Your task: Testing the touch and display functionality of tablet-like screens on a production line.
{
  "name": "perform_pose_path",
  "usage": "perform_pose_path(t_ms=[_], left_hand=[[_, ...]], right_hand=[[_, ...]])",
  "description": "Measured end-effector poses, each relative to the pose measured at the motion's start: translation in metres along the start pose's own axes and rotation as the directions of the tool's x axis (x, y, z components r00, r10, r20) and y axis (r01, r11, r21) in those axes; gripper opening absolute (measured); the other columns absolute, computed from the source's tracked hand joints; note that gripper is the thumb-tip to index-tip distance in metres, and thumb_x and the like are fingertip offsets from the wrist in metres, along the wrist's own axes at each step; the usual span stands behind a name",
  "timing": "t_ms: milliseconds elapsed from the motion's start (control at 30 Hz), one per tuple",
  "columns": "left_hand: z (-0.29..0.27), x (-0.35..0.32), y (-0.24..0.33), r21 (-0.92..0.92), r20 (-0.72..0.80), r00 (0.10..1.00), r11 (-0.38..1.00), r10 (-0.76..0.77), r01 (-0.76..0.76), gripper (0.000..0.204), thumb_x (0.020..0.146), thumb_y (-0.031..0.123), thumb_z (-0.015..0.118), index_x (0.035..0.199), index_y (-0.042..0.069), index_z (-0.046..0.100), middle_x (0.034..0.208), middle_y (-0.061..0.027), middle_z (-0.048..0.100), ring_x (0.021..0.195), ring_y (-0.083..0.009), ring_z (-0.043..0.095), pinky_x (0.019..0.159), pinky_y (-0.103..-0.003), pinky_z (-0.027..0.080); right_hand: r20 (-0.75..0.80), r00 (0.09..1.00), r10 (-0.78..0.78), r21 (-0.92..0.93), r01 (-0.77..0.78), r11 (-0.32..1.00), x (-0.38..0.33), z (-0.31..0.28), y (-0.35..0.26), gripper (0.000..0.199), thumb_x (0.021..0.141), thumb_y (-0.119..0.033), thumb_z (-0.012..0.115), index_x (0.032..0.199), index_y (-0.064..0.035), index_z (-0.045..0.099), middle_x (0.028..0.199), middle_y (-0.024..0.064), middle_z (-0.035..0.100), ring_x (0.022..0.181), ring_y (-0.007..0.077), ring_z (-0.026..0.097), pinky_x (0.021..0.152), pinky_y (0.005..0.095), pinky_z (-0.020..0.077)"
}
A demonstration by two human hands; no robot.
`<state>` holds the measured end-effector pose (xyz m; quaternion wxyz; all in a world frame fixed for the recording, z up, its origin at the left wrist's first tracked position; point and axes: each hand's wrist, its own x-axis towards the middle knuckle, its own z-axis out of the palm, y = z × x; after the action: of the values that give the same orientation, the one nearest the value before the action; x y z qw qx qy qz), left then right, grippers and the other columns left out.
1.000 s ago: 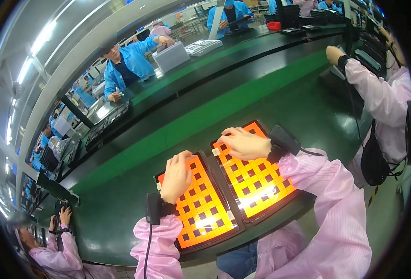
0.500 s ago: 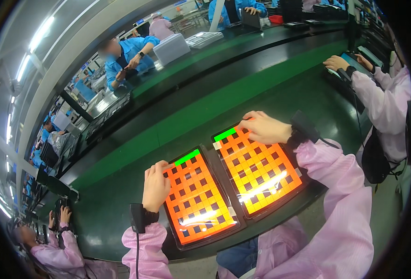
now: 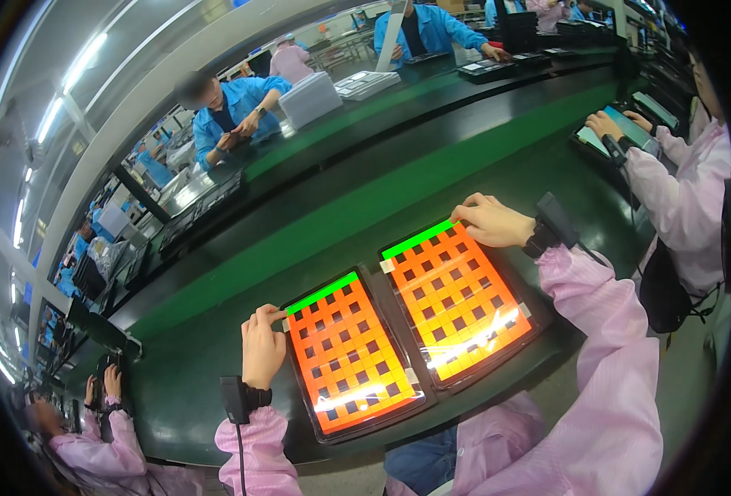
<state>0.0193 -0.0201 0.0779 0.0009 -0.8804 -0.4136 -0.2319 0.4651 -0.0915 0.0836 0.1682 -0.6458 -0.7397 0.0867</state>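
Two tablets lie side by side on the green bench, screens up, showing orange and yellow grids with black squares and a green strip along the far edge. By the far left corner of the left tablet (image 3: 351, 345) is my left hand (image 3: 263, 347), its fingers bent and a fingertip touching the screen's edge. My right hand (image 3: 498, 223) reaches over the far right corner of the right tablet (image 3: 458, 299), with fingertips at the end of the green strip. Neither hand grips anything. A dark band with a cabled box sits on each wrist.
The green bench top (image 3: 208, 388) surrounds the tablets. Beyond it runs a raised dark rail (image 3: 332, 165). Across stand a stack of pale trays (image 3: 311, 99) and co-workers in blue. Another in pink handles a tablet (image 3: 630, 128) at the right; a dark stand (image 3: 105, 331) is at the left.
The green strips have lengthened across the far rows of both screens. My left hand has shifted left and my right hand right, each out to an outer corner.
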Motion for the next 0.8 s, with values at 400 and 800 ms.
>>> perform_pose_path(t_ms=[400,800], left_hand=[[-0.012,-0.017,0.024,-0.032,0.065,0.998,0.999,-0.026,0.028,0.037,0.069,-0.006,0.046,0.105,0.0,0.05,0.109,-0.011,0.056,0.1,-0.0285,0.052,0.091,-0.04,0.036],[-0.046,-0.115,0.102,-0.062,0.179,0.978,0.991,-0.105,0.118,0.044,0.068,-0.008,0.046,0.112,-0.001,0.048,0.104,-0.0148,0.058,0.099,-0.031,0.051,0.088,-0.04,0.036]], right_hand=[[0.046,0.999,0.002,-0.029,0.0,1.0,-0.027,-0.009,-0.015,0.031,0.081,-0.011,0.043,0.109,-0.0029,0.054,0.11,0.0169,0.057,0.114,0.0356,0.043,0.098,0.0438,0.0355],[0.062,0.998,-0.018,0.041,0.016,0.999,-0.138,-0.019,-0.074,0.031,0.082,-0.008,0.046,0.112,0.0004,0.05,0.105,0.019,0.057,0.115,0.0358,0.042,0.097,0.0432,0.0363]])
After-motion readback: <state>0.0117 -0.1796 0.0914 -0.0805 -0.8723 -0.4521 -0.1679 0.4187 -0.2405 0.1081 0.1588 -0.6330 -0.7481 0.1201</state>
